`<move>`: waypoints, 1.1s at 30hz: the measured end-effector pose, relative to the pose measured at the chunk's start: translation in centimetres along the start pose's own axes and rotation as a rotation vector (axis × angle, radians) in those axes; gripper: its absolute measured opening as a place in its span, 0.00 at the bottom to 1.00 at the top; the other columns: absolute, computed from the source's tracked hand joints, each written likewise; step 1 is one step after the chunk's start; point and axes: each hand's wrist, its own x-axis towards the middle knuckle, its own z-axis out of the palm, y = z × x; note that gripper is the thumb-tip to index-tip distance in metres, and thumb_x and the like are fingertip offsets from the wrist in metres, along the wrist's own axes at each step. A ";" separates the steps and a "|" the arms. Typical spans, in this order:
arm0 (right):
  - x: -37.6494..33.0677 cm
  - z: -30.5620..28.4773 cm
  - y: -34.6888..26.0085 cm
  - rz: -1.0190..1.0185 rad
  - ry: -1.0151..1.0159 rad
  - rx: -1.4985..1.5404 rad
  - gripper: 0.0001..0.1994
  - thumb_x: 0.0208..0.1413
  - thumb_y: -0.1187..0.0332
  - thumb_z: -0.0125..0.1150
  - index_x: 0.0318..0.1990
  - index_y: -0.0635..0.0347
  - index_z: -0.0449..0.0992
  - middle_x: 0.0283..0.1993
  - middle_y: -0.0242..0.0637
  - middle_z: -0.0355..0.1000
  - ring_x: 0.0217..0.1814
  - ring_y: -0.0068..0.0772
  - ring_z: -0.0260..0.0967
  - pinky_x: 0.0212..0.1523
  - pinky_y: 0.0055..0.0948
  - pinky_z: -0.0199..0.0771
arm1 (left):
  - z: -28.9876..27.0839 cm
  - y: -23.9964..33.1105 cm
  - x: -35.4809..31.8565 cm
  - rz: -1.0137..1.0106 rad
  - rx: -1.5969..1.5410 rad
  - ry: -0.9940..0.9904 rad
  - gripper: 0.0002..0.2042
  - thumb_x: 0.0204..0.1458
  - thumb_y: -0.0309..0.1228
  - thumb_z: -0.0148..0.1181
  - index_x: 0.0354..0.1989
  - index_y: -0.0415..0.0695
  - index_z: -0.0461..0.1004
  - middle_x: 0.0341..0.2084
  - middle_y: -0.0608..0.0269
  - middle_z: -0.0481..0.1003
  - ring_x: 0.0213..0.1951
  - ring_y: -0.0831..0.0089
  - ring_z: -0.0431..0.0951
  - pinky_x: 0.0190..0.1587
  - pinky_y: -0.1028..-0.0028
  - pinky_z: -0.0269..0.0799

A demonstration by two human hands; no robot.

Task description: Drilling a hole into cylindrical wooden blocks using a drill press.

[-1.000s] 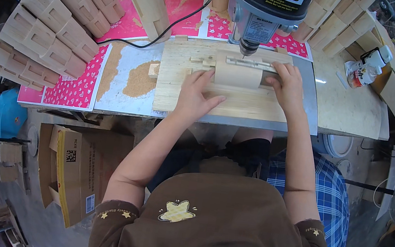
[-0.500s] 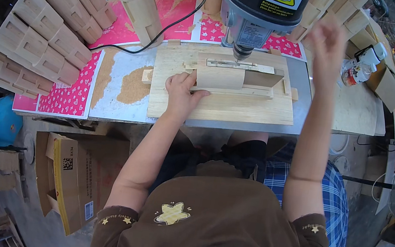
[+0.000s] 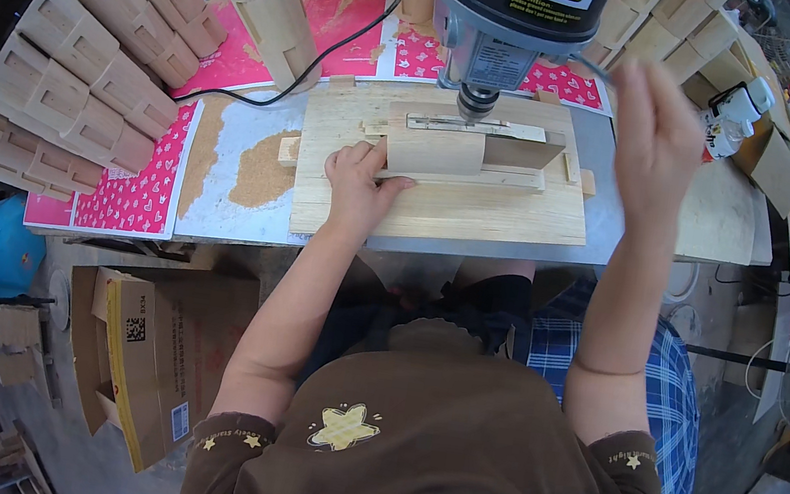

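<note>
A curved pale wood block (image 3: 436,150) sits in a wooden jig (image 3: 512,208) beneath the chuck (image 3: 477,104) of a drill press (image 3: 514,11). My left hand (image 3: 360,187) grips the block's left end, fingers bent over its edge and thumb along the front strip. Raised at the right of the machine, my right hand (image 3: 659,148) is closed around the end of a thin metal feed lever (image 3: 592,68); motion blurs it a little. The bit's tip is hidden at the slotted strip (image 3: 475,127) on top of the block.
Stacked slotted wood blocks (image 3: 74,50) stand at the left, with a tall stack (image 3: 262,6) behind the jig. A black cable (image 3: 336,52) crosses the table. Sawdust (image 3: 264,173) lies left of the jig. White bottles (image 3: 731,122) stand right; a cardboard box (image 3: 167,357) is below left.
My right hand has come down and slightly toward me with the lever. The drill chuck sits a little lower over the block. My left hand stays on the block.
</note>
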 end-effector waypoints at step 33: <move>4.6 0.4 1.8 -0.036 -0.021 -0.011 0.10 0.57 0.69 0.52 0.29 0.66 0.74 0.19 0.33 0.62 0.23 0.20 0.58 0.25 0.21 0.57 | 2.8 2.6 0.9 0.011 -0.085 0.026 0.24 0.32 0.37 0.71 0.43 0.49 0.75 0.24 0.68 0.69 0.36 0.66 0.69 0.47 0.63 0.55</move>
